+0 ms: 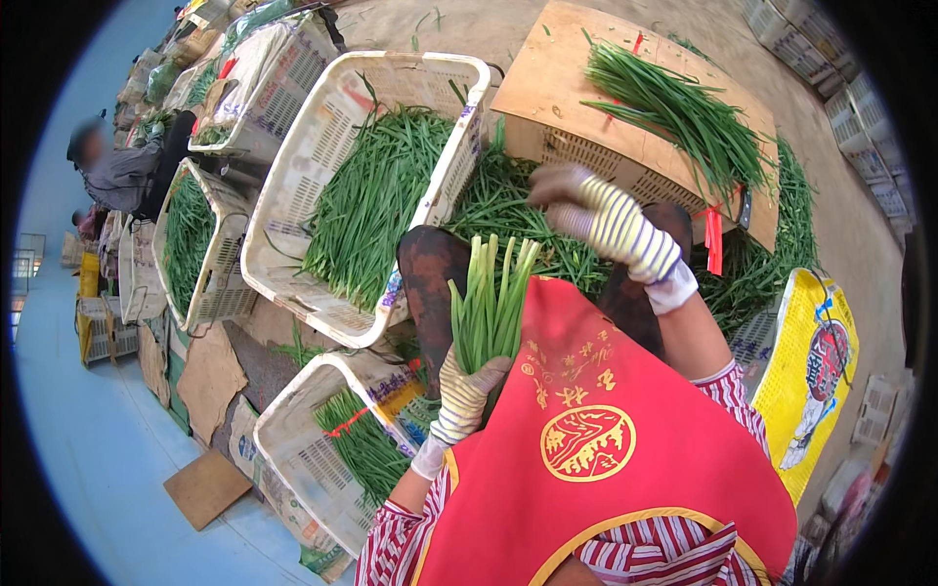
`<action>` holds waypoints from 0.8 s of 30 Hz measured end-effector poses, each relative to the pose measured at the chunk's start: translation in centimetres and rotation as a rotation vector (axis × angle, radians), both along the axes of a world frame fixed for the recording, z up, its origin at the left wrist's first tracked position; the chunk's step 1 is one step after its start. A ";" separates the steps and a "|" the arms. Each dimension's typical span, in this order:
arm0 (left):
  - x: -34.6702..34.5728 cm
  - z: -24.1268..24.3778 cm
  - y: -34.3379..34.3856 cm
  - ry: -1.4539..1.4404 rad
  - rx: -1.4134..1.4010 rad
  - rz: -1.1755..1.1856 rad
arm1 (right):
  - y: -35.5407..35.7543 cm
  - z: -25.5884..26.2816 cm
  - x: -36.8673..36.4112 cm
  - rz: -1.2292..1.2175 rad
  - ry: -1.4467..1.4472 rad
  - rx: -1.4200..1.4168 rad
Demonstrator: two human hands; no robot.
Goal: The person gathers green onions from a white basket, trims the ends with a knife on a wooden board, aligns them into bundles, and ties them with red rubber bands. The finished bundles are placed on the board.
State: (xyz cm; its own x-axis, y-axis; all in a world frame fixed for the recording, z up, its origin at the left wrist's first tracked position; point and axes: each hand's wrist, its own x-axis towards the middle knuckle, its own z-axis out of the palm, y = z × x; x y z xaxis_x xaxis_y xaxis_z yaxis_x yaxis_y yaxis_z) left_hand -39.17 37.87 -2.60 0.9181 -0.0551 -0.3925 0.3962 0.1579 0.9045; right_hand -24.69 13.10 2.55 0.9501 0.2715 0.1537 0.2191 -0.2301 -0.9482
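Observation:
My left hand [469,388], in a striped work glove, is closed around a bunch of green leafy stalks [487,315], whose pale cut ends point away from me above my lap. My right hand [597,216], gloved alike and somewhat blurred, is raised over loose green stalks [506,190] between my knees; I see nothing held in it. Past it, a larger bunch of stalks [674,110] lies across a wooden board [542,88] on a crate. Red ties [713,238] show at the board's near edge. A dark-handled tool [744,207], partly hidden, is at that edge too.
A big white plastic crate [293,311] of loose stalks stands ahead-left. Nearer is a smaller white crate [282,425] with a red-tied bunch. Another person [128,172] sits at far left among crates. A yellow sack [806,381] drapes at right; cardboard [209,381] lies on the floor.

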 end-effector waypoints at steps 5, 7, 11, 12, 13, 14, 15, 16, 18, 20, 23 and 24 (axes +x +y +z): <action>-0.1 -0.1 -0.7 -0.024 0.064 -0.023 | 1.8 1.1 -0.2 0.264 -0.177 -0.759; -0.3 -0.5 -0.6 -0.069 0.072 -0.031 | 2.1 -0.1 -0.3 0.280 -0.232 -0.622; -0.2 -0.1 -0.4 -0.040 0.125 -0.075 | 1.9 -0.5 -0.1 0.427 0.006 -0.484; -0.3 0.0 -0.5 -0.032 0.063 -0.058 | 1.8 0.4 -0.2 0.431 0.210 -0.411; -0.3 0.2 -0.6 -0.025 0.001 -0.042 | 1.7 -0.5 -0.3 0.386 0.201 -0.347; -0.3 0.3 -0.6 -0.022 -0.022 -0.050 | 1.5 -0.1 -0.6 0.375 0.376 -0.335; -0.3 0.5 -0.7 -0.018 -0.045 -0.057 | 1.7 0.9 -0.9 0.364 0.551 -0.322; -0.3 0.5 -0.7 -0.014 -0.069 -0.063 | 1.7 0.9 -0.9 0.371 0.545 -0.372; -0.3 0.4 -0.7 0.014 -0.035 -0.069 | 1.7 0.8 -0.9 0.384 0.530 -0.468; -0.3 0.2 -0.7 0.024 -0.027 -0.067 | 1.8 -0.3 -1.1 0.350 0.541 -0.380; -0.4 -0.3 -0.6 0.017 -0.036 -0.053 | 1.9 -2.7 -1.2 0.190 0.515 -0.078; -0.3 -0.2 -0.5 0.017 -0.027 -0.073 | 1.8 -4.7 -0.9 0.037 0.502 0.061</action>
